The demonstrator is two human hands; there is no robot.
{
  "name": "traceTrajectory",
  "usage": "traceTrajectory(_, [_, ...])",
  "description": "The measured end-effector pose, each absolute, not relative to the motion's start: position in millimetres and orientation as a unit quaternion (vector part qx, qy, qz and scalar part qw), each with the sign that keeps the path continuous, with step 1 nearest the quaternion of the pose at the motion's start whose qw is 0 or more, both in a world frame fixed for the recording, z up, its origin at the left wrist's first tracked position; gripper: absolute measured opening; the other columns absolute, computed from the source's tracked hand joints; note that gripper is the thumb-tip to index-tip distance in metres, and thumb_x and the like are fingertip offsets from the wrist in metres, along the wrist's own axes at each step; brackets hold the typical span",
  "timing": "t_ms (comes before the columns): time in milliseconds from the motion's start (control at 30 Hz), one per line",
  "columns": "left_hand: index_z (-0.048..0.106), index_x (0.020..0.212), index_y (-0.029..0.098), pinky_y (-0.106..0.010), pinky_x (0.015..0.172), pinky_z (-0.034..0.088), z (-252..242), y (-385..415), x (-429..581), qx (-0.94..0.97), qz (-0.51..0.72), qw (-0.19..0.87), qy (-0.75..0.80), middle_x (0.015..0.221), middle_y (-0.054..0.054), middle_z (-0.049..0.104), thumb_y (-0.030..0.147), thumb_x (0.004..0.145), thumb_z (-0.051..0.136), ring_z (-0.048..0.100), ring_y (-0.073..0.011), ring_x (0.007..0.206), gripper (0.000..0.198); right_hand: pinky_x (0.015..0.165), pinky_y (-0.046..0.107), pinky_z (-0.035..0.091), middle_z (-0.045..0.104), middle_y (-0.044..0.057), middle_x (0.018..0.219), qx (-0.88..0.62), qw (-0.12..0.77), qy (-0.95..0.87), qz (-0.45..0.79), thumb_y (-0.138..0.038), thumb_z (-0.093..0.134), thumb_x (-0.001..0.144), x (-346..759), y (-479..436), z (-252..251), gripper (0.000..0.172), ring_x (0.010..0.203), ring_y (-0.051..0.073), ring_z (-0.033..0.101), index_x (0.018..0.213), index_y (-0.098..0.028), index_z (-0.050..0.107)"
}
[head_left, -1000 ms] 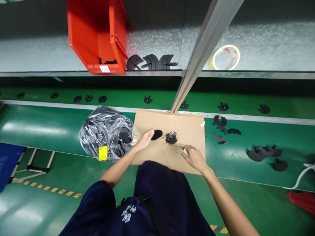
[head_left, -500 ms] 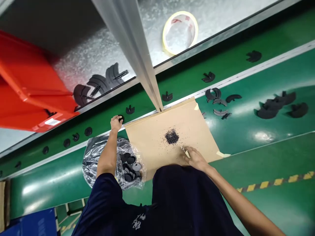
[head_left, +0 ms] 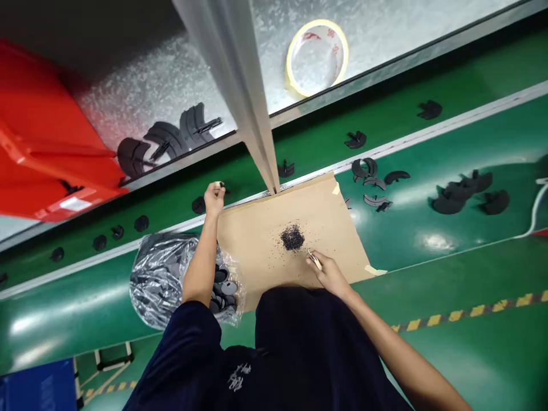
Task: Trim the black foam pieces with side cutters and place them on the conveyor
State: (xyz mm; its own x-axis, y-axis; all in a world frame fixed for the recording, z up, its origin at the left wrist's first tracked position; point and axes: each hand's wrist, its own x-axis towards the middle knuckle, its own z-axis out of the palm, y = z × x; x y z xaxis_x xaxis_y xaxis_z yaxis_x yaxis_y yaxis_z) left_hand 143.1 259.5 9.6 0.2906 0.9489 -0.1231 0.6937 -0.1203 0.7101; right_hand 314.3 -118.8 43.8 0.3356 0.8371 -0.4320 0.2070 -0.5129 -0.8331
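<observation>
My left hand (head_left: 214, 200) is over the dark green strip, its fingertips closed on a small black fan-shaped part (head_left: 226, 191), mostly covered by the fingers. Just left of it a black round part (head_left: 198, 205) lies on the strip. My right hand (head_left: 331, 275) is low over the brown paper sheet (head_left: 252, 251), holding tweezers (head_left: 315, 260) whose metal tips point up and left. Beyond the tips sits a small heap of tiny black pieces (head_left: 293, 237), with grains scattered around it. A clear plastic bag (head_left: 158, 279) of black and grey discs (head_left: 229, 287) lies under my left forearm.
A metal post (head_left: 246, 85) rises behind the paper. The shelf carries a tape roll (head_left: 317, 58), black curved parts (head_left: 166, 138) and a red bin (head_left: 47, 137). More black parts (head_left: 454, 197) lie on the green surface at right. Others dot the strip.
My left hand has left the black round part on the strip and moved right to the fan-shaped part. My right hand still holds the tweezers near the heap. The view has shifted slightly.
</observation>
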Motion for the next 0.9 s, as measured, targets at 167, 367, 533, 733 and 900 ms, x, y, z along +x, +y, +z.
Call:
traceTrajectory(167, [0.066, 0.099, 0.018, -0.031, 0.074, 0.061, 38, 110, 86, 0.715, 0.178, 0.556, 0.385, 0.088, -0.006, 0.074, 0.054, 0.091, 0.066, 0.072, -0.0181, 0.077, 0.037, 0.072, 0.035, 0.050, 0.068, 0.003, 0.081, -0.632, 0.483, -0.231, 0.560, -0.078, 0.062, 0.080, 283, -78, 54, 0.060, 0.068, 0.017, 0.055, 0.098, -0.020, 0.068])
traceTrajectory(367, [0.070, 0.105, 0.025, -0.035, 0.078, 0.063, 58, -11, 46, 0.723, 0.132, 0.564, 0.377, 0.098, -0.007, 0.078, 0.044, 0.096, 0.065, 0.076, -0.0205, 0.087, 0.022, 0.070, 0.031, 0.049, 0.063, -0.001, 0.072, -0.542, 0.428, -0.190, 0.698, -0.066, 0.092, 0.050, 248, -76, 68, 0.060, 0.069, 0.014, 0.057, 0.079, -0.019, 0.069])
traceTrajectory(533, [0.069, 0.103, 0.019, -0.042, 0.099, 0.056, 51, 9, -2, 0.729, 0.105, 0.418, 0.532, 0.108, -0.010, 0.076, 0.021, 0.098, 0.054, 0.071, -0.0246, 0.107, 0.016, 0.068, 0.031, 0.048, 0.059, -0.004, 0.069, -0.587, 0.434, -0.194, 0.656, -0.065, 0.094, 0.047, 247, -101, 73, 0.061, 0.066, 0.013, 0.055, 0.076, -0.020, 0.065])
traceTrajectory(733, [0.065, 0.089, 0.016, -0.051, 0.110, 0.044, 40, 47, -42, 0.697, 0.089, 0.298, 0.646, 0.105, -0.017, 0.069, 0.006, 0.076, 0.067, 0.059, -0.0359, 0.123, 0.016, 0.069, 0.032, 0.049, 0.060, -0.002, 0.070, -0.621, 0.469, -0.195, 0.596, -0.071, 0.091, 0.045, 254, -118, 78, 0.066, 0.068, 0.015, 0.055, 0.077, -0.020, 0.064])
traceTrajectory(900, [0.063, 0.086, 0.018, -0.040, 0.090, 0.056, 52, 49, -44, 0.692, 0.120, 0.315, 0.638, 0.086, -0.008, 0.067, 0.016, 0.082, 0.066, 0.069, -0.0257, 0.091, 0.006, 0.067, 0.032, 0.048, 0.060, -0.001, 0.070, -0.627, 0.491, -0.200, 0.571, -0.074, 0.088, 0.049, 257, -129, 86, 0.066, 0.068, 0.016, 0.055, 0.078, -0.020, 0.063])
